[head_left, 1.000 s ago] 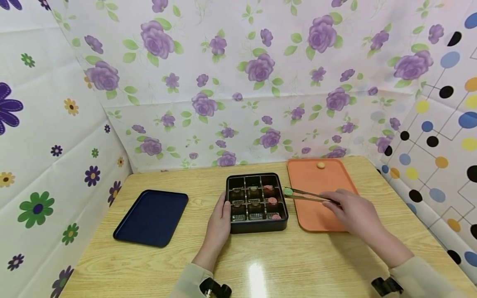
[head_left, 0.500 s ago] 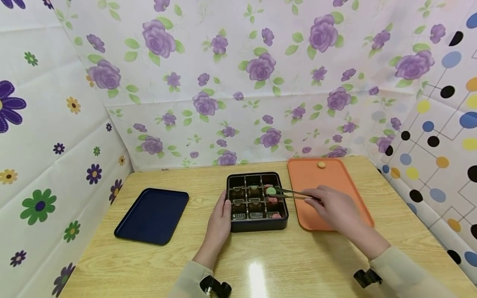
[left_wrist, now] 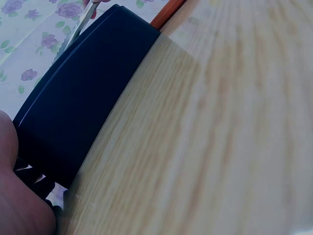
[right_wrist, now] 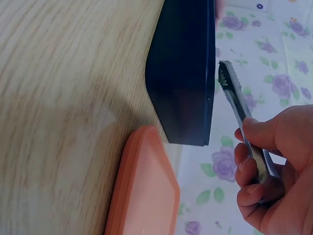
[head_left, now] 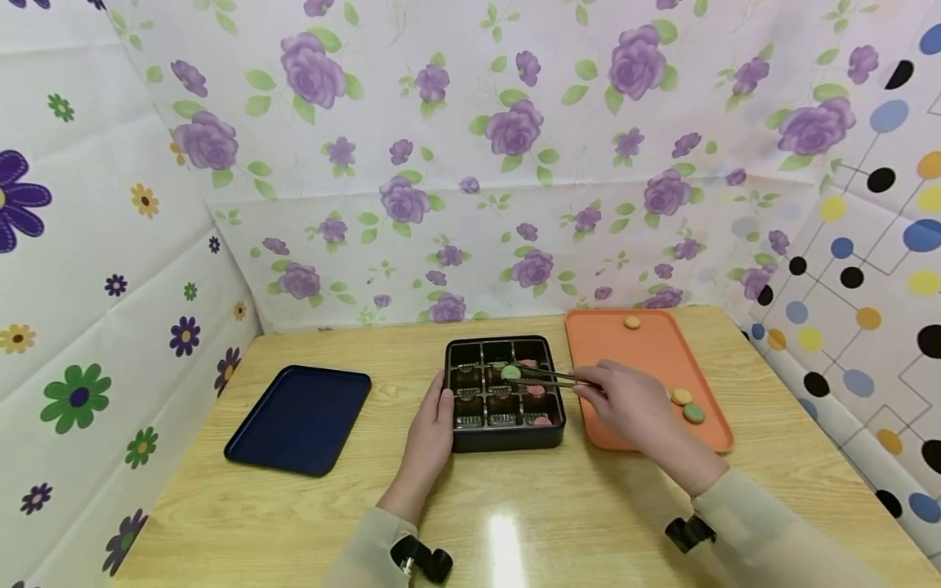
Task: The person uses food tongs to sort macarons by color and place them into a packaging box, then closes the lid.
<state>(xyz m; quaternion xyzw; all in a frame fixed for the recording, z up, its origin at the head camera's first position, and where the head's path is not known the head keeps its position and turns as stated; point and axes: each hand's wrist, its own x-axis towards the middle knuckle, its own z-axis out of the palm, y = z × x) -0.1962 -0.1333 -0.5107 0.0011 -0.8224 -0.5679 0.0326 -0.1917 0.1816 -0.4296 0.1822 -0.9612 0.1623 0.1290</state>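
Note:
My right hand [head_left: 625, 400] grips metal tongs [head_left: 547, 378] with serrated tips, thumb on one arm and fingers curled round the other. At their tips a pale green macaron [head_left: 510, 372] is over the middle of a black divided box [head_left: 507, 441]. Along the box's right column sit pink macarons [head_left: 535, 391]. Part of another green piece [head_left: 500, 364] shows in the back middle compartment. My left hand [head_left: 429, 437] lies along the box's left side, fingers straight, thumb by the rim. The right wrist view shows the tongs [right_wrist: 244, 115] beside the box wall [right_wrist: 181, 73], the macaron hidden there.
An orange tray [head_left: 603, 351] stands right of the box, with a yellow macaron [head_left: 631, 322] at its back and another yellow one [head_left: 681, 396] beside a green macaron [head_left: 694, 413] near its right edge. A dark blue tray [head_left: 301, 420] lies at left. Patterned cloth surrounds the table.
My right hand has moved left with the tongs, carrying the green macaron from the box's right side to over its middle. Two macarons on the orange tray are uncovered. The left hand stays at the box.

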